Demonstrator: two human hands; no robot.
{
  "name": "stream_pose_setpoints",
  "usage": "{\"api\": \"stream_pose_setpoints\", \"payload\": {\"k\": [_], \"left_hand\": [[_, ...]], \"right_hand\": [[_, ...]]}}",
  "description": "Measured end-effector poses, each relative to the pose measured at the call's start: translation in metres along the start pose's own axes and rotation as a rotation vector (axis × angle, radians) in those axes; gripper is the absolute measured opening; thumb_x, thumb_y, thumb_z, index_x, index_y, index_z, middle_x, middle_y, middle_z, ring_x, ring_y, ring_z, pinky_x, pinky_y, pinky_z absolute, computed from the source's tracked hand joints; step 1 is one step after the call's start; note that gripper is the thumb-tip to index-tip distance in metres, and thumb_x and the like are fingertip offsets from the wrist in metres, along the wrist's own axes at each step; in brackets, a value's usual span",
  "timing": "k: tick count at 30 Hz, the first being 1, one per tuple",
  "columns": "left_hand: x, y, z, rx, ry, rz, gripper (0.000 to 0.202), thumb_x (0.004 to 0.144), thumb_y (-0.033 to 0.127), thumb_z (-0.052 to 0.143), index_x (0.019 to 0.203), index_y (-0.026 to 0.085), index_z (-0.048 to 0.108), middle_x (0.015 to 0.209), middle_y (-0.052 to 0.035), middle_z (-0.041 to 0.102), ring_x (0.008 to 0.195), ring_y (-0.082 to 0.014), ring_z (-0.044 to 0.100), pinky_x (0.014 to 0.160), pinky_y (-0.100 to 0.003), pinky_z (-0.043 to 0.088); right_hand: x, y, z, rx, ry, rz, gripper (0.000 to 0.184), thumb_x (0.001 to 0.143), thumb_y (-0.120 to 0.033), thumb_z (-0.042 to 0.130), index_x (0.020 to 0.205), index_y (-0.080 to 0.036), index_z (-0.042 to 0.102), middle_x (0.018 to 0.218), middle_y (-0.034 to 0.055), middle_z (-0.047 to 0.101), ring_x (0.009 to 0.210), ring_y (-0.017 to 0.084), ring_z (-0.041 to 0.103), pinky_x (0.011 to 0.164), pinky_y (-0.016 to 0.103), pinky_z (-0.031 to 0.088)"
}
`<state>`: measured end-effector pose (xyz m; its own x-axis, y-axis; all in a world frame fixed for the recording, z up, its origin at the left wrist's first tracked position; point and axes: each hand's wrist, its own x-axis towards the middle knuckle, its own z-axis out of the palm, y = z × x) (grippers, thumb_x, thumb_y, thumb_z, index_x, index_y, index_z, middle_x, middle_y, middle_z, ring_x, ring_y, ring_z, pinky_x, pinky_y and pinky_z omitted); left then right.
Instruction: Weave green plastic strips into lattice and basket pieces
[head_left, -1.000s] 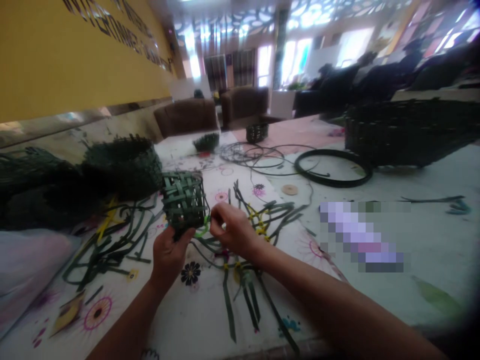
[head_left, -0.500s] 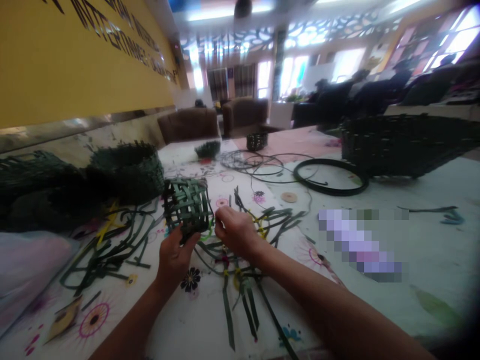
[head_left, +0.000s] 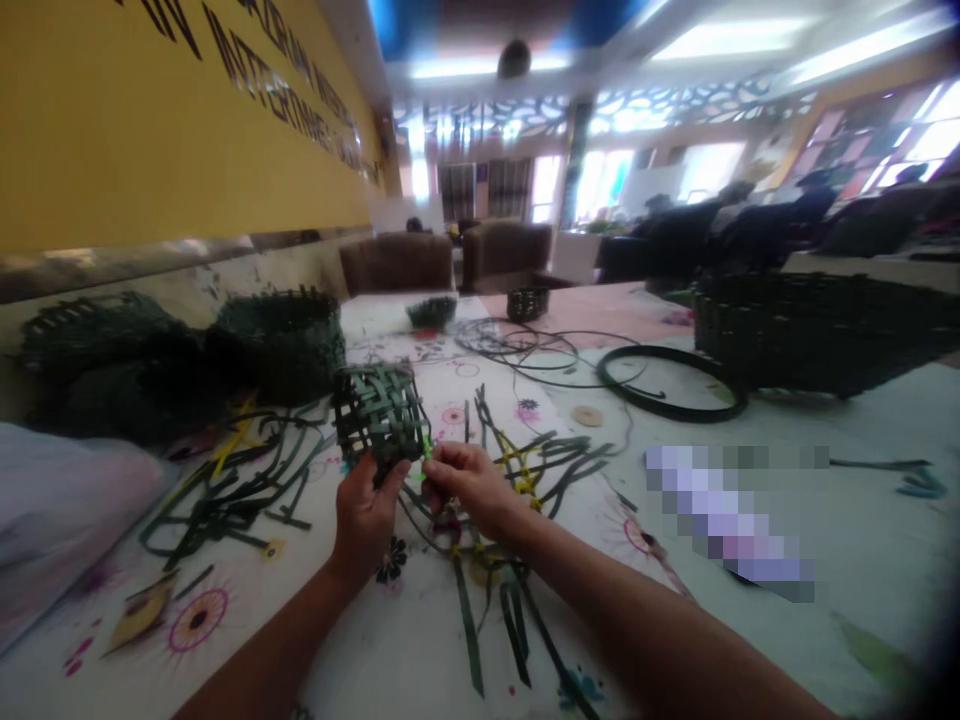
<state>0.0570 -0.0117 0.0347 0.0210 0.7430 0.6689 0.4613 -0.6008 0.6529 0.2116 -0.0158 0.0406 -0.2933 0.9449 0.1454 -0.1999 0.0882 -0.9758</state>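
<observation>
My left hand (head_left: 365, 515) grips the lower edge of a small dark green woven basket (head_left: 377, 412) held above the flowered tablecloth (head_left: 390, 640). Fingers of my right hand (head_left: 466, 483) are pinched together on a bright green strip (head_left: 426, 447) at the basket's bottom right corner. Both hands nearly touch each other under the basket. Loose dark green strips (head_left: 495, 600) lie on the cloth below my forearms.
Larger dark woven baskets (head_left: 277, 340) stand at the left by a yellow wall. A black hoop (head_left: 671, 380) and thin wire coils (head_left: 525, 345) lie mid-table, a long dark basket (head_left: 817, 330) at right. Brown armchairs (head_left: 397, 262) and seated people are behind.
My right hand has dropped slightly and closed in toward the left hand at the basket's corner. The view has tilted up a little; the basket stays in my left hand.
</observation>
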Motion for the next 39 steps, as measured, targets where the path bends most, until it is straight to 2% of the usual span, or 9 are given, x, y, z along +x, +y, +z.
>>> {"api": "stream_pose_setpoints", "payload": {"k": [5,9,14,18,24,29,32,35,39], "left_hand": [[-0.003,0.0,0.001,-0.049,0.022,-0.051,0.02,0.088,0.033,0.061,0.097,0.017,0.067,0.093,-0.0029,0.072,0.084,-0.0171,0.065,0.08,-0.026,0.049],[-0.003,-0.001,0.002,-0.103,0.034,-0.139,0.021,0.086,0.036,0.062,0.093,0.016,0.067,0.09,-0.0033,0.071,0.083,-0.0174,0.063,0.078,-0.026,0.048],[0.002,-0.001,0.003,-0.131,0.057,-0.186,0.025,0.085,0.038,0.063,0.096,0.015,0.066,0.092,-0.0041,0.071,0.085,-0.018,0.063,0.079,-0.026,0.048],[0.009,0.003,-0.003,-0.181,0.218,-0.181,0.024,0.083,0.037,0.065,0.091,0.015,0.065,0.088,-0.003,0.07,0.084,-0.0164,0.064,0.08,-0.025,0.05],[0.03,-0.002,-0.02,-0.435,0.397,-0.238,0.033,0.072,0.04,0.075,0.091,0.015,0.065,0.09,-0.0031,0.07,0.082,-0.0144,0.065,0.081,-0.027,0.054],[0.052,-0.028,-0.038,-0.769,0.411,-0.457,0.041,0.059,0.037,0.081,0.09,0.019,0.061,0.084,0.0008,0.07,0.074,-0.0148,0.066,0.075,-0.032,0.056],[0.057,-0.044,-0.047,-0.533,0.246,-0.459,0.037,0.065,0.042,0.075,0.088,0.017,0.06,0.075,0.0011,0.067,0.064,-0.0144,0.063,0.068,-0.032,0.054],[0.056,-0.052,-0.053,-0.053,0.11,-0.232,0.027,0.081,0.043,0.059,0.085,0.016,0.06,0.072,-0.0008,0.065,0.063,-0.0148,0.059,0.066,-0.029,0.049],[0.052,-0.049,-0.055,0.156,0.035,-0.138,0.018,0.073,0.032,0.068,0.068,0.018,0.057,0.059,0.0019,0.055,0.06,-0.0154,0.054,0.065,-0.027,0.041]], "right_hand": [[-0.005,-0.001,0.004,-0.573,0.151,-0.264,0.024,0.081,-0.022,0.049,0.059,-0.02,0.039,0.053,-0.0033,0.043,0.051,0.01,0.041,0.05,0.023,0.027],[0.001,0.003,-0.003,-1.031,0.196,-0.473,0.02,0.082,-0.015,0.046,0.064,-0.019,0.04,0.066,0.0004,0.05,0.059,0.011,0.04,0.056,0.026,0.025],[0.001,0.007,-0.003,-1.185,0.066,-0.443,0.021,0.084,-0.013,0.048,0.064,-0.018,0.045,0.066,0.001,0.054,0.06,0.012,0.045,0.056,0.025,0.026],[-0.001,0.011,-0.003,-1.35,-0.045,-0.319,0.012,0.076,-0.014,0.057,0.066,-0.018,0.052,0.072,0.0024,0.061,0.058,0.012,0.045,0.053,0.027,0.02],[0.006,0.011,-0.015,-1.112,0.18,-0.288,0.02,0.079,-0.016,0.05,0.059,-0.018,0.047,0.058,-0.0011,0.05,0.055,0.011,0.04,0.053,0.025,0.021],[0.011,0.019,-0.02,-1.032,0.161,-0.148,0.019,0.074,-0.014,0.048,0.057,-0.019,0.042,0.053,-0.0036,0.043,0.051,0.009,0.035,0.05,0.024,0.019],[0.013,0.025,-0.023,-1.007,0.158,-0.116,0.02,0.076,-0.016,0.047,0.058,-0.019,0.04,0.053,-0.0027,0.047,0.053,0.01,0.041,0.051,0.023,0.023],[0.015,0.03,-0.027,-0.893,0.137,-0.068,0.018,0.079,-0.019,0.045,0.061,-0.021,0.04,0.055,-0.0018,0.053,0.052,0.012,0.049,0.051,0.022,0.03],[0.016,0.033,-0.03,-0.519,0.178,0.114,0.013,0.081,-0.026,0.042,0.068,-0.022,0.04,0.071,0.0014,0.067,0.051,0.014,0.058,0.047,0.024,0.04]]}}
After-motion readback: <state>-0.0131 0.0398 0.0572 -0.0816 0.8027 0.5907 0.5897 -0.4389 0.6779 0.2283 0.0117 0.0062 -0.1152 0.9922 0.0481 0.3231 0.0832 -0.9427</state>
